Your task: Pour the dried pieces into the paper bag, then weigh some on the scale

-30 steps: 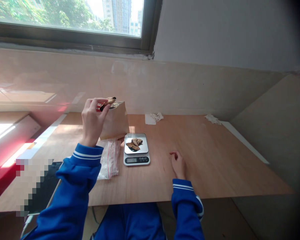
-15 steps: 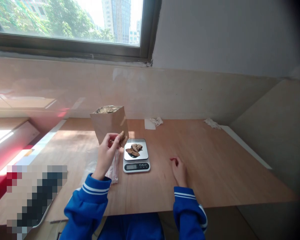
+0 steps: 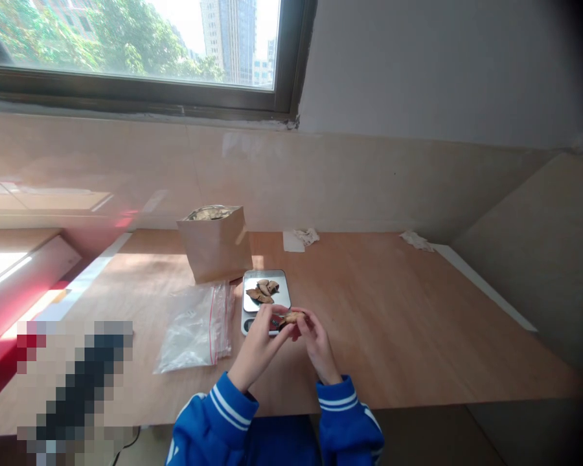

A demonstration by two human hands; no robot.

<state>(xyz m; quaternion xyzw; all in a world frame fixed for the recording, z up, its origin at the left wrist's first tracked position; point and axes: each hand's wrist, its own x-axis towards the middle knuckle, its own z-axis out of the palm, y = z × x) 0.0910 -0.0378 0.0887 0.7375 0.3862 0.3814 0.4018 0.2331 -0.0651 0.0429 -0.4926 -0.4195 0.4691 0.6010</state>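
Observation:
My left hand [image 3: 258, 346] and my right hand [image 3: 318, 343] meet just in front of a small digital kitchen scale [image 3: 267, 287]. Their fingertips pinch a curled, dried brown piece [image 3: 290, 318] with a dark end. My hands hide the scale's display. On its steel plate lie several similar dried pieces [image 3: 262, 291]. Behind the scale stands an open brown paper bag [image 3: 214, 251], filled with dried material. A clear zip-lock plastic bag [image 3: 197, 330] lies flat to the left of my left hand.
Everything rests on a light wooden table [image 3: 393, 310]. A white paper [image 3: 292, 242] and crumpled tissues [image 3: 306, 236] lie along the back wall, with another tissue [image 3: 416, 241] further right. A pixelated patch [image 3: 75, 388] covers the table's front left.
My left hand has come down from beside the paper bag to the front of the scale. My right hand has risen from the table, and both hands now hold the dried piece.

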